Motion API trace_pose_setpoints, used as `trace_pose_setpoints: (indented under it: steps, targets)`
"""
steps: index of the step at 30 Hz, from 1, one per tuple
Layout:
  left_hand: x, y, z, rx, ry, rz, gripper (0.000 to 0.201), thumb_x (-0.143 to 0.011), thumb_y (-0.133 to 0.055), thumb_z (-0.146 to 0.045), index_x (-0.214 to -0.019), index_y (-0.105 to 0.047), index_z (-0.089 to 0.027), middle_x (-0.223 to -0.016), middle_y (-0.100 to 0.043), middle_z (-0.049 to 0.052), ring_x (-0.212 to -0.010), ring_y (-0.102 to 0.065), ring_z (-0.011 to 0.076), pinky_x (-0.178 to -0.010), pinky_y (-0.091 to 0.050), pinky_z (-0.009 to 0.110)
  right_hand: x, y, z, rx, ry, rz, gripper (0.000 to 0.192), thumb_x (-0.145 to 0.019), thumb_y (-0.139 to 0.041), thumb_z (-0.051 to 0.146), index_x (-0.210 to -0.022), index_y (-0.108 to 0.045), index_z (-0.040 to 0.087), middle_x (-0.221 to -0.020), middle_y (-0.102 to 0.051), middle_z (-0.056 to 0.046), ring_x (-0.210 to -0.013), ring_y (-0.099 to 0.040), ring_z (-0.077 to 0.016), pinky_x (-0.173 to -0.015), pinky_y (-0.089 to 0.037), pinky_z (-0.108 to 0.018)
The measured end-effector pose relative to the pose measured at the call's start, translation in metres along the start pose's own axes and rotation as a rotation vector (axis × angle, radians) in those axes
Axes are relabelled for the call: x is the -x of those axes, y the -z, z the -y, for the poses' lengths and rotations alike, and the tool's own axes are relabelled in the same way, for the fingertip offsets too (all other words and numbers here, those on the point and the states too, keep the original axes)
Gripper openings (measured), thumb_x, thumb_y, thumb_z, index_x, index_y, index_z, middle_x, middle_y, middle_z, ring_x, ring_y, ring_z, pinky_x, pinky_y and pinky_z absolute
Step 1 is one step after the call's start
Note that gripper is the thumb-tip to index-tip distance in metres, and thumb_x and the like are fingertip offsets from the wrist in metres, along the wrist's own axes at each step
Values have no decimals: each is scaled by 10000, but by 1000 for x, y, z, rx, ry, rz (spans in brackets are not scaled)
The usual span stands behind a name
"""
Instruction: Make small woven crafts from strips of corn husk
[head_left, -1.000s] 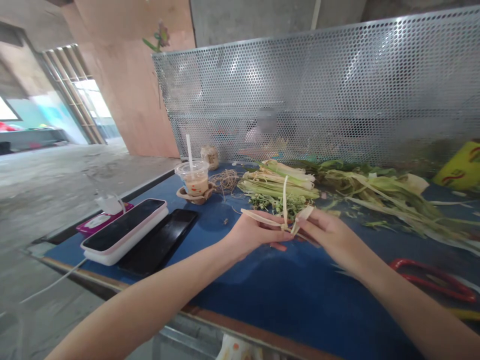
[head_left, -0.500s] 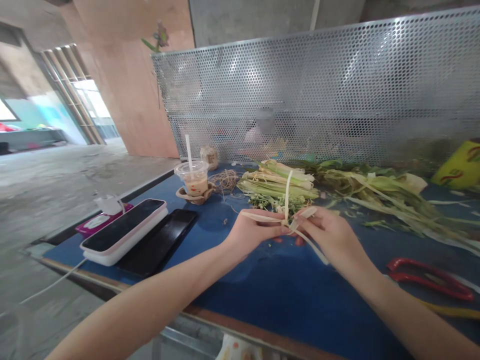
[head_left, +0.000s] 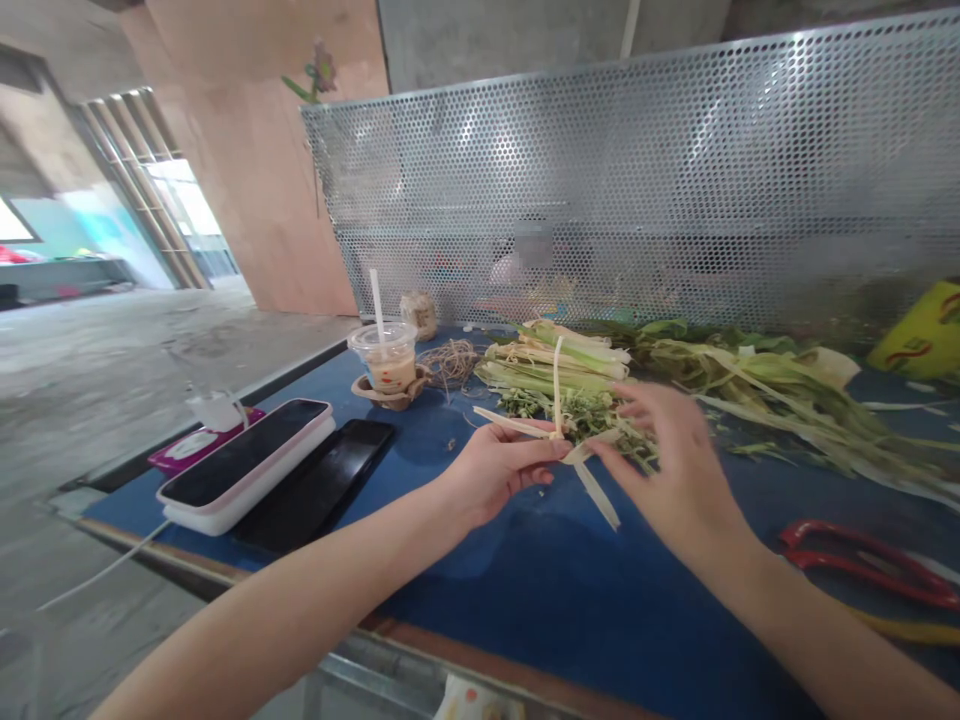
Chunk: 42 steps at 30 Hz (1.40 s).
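- Pinching pale leaf strips (head_left: 559, 440) w/ left hand (head_left: 499, 468), thumb & fingertips pressed together at the crossing point, just above the blue counter (head_left: 525, 590).
- Touching same strips w/ right hand (head_left: 667, 470): index & thumb nipping one end, other fingers spread & lifted.
- Sticking out in several directions from the pinch: one strip pointing up, one angling left, one hanging down-right toward the counter.
- Lying on the counter's right edge, well apart from hands: red-handled scissors (head_left: 870, 565).
- Sitting left of hands: white-cased phone (head_left: 247, 462), black phone (head_left: 322, 480) touching beside it, cable trailing off the front-left corner.
- Resting further left: pink pack (head_left: 191, 447) w/ white charger (head_left: 216, 408) on top.
- Lying just behind hands: green sprigs (head_left: 577, 410), then bundle of pale-green stalks (head_left: 555, 365), stacked roughly parallel.
- Spreading to the right of bundle: loose heap of long leaves (head_left: 765, 385).
- Standing behind-left: plastic cup (head_left: 386, 365) w/ straw, in a brown holder; coil of twine (head_left: 450, 360) just beside it; small jar (head_left: 420, 312) behind.
- Closing off the far side of the counter: perforated metal screen (head_left: 675, 180); yellow object (head_left: 922, 330) at far right, partly cut off.
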<state>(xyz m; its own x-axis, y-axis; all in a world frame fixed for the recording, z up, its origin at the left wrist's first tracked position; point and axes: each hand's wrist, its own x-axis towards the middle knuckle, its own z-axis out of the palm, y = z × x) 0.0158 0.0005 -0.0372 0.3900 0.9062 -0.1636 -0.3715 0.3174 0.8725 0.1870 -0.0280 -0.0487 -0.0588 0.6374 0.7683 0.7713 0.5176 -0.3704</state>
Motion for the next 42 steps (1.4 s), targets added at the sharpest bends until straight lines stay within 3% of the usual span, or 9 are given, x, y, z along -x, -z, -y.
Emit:
trace_pose_setpoints:
  steps: [2,6,10,22,26,32,37,39,42]
  targets:
    - [-1,2,0,6,14,19,219,-519,-776,-115,-714,-683,-85,-593,-644,14,-482,-560,50,-447,-463,127,-2,9,0,274,300,-89,278,-787,-557,196,-1060,-535,245,-1040,-541,-106,-970,-522,-250,-822,-394,-414]
    - [-1,3,0,10,40,33,188,-556,-757,-110,-727,-684,-77,-598,-649,19,-471,-553,43,-433,-459,114,-7,20,1,393,684,97,241,-829,-471,83,-1020,-573,189,-773,-610,-43,-738,-538,-161,-728,-380,-332]
    - [-1,2,0,5,50,34,168,-566,-752,-107,-713,-679,-71,-618,-654,33,-483,-559,49,-430,-455,115,-13,23,1,424,794,202,166,-841,-499,176,-960,-609,140,-686,-616,-34,-665,-511,-153,-667,-379,-312]
    - [2,0,3,-13,105,45,148,-568,-739,-79,-691,-655,-73,-608,-639,26,-521,-584,73,-415,-451,129,-13,32,6,583,1058,22,174,-835,-486,134,-792,-635,212,-818,-685,-2,-751,-548,-161,-736,-391,-372]
    - [4,-2,1,-19,139,73,140,-612,-703,-63,-746,-664,-59,-636,-652,45,-523,-589,66,-437,-460,116,-14,32,2,540,1011,-65,132,-800,-544,115,-794,-629,215,-747,-677,17,-689,-547,-147,-712,-398,-350]
    - [6,-2,-3,-9,155,69,128,-634,-678,-55,-761,-676,-64,-629,-654,57,-571,-615,82,-406,-424,90,-16,29,-9,437,981,167,292,-843,-374,50,-1026,-581,144,-838,-672,-53,-759,-564,-175,-722,-416,-349]
    - [5,-2,2,-31,137,37,126,-593,-717,-94,-709,-672,-71,-605,-649,52,-513,-589,72,-408,-425,111,-14,27,-7,384,929,182,212,-830,-468,95,-978,-602,164,-731,-667,-32,-629,-527,-159,-623,-396,-324]
    - [5,-2,4,-30,122,41,156,-567,-738,-114,-700,-664,-81,-616,-650,49,-519,-590,81,-424,-442,130,-12,22,-4,283,818,176,138,-822,-509,143,-904,-616,172,-691,-654,-23,-612,-524,-149,-592,-390,-302]
    - [6,-4,6,-49,55,20,188,-536,-754,-133,-684,-647,-90,-619,-644,45,-557,-594,106,-425,-461,159,-9,14,0,53,476,212,103,-817,-528,205,-752,-605,185,-677,-624,-19,-621,-534,-127,-581,-406,-255]
